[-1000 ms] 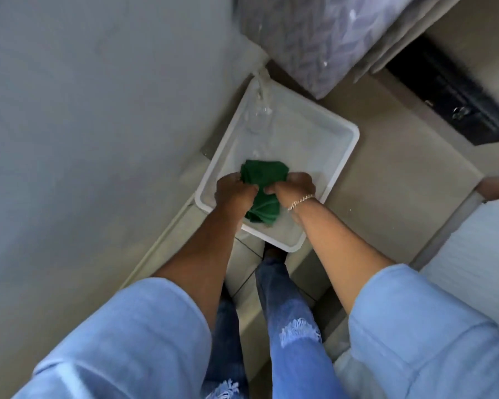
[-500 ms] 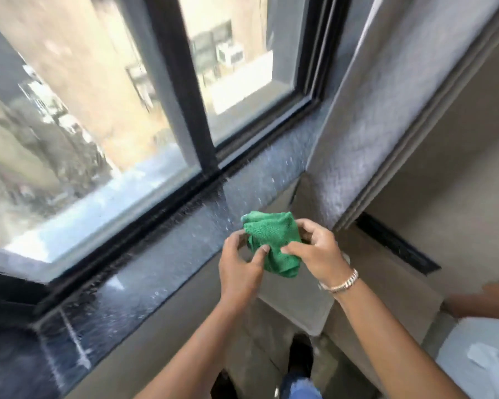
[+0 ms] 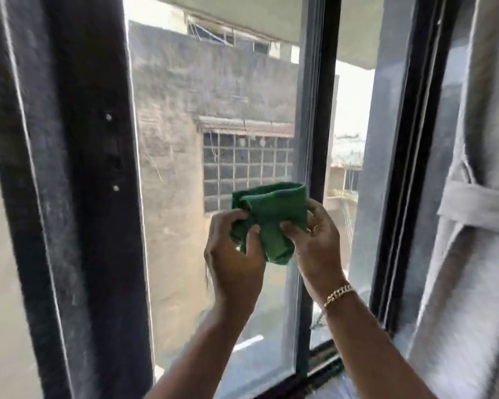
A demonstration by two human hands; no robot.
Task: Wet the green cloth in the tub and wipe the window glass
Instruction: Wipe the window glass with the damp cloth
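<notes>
Green cloth point(image 3: 267, 223), bunched and folded, sits between our 2 hands, raised in front of the window glass point(image 3: 213, 156) just beyond our fingers. Our left hand point(image 3: 233, 256) pinches its left edge; our right hand point(image 3: 314, 240) clamps the right. We judge it soft, limp and probably damp, best flattened under 1 palm.
</notes>
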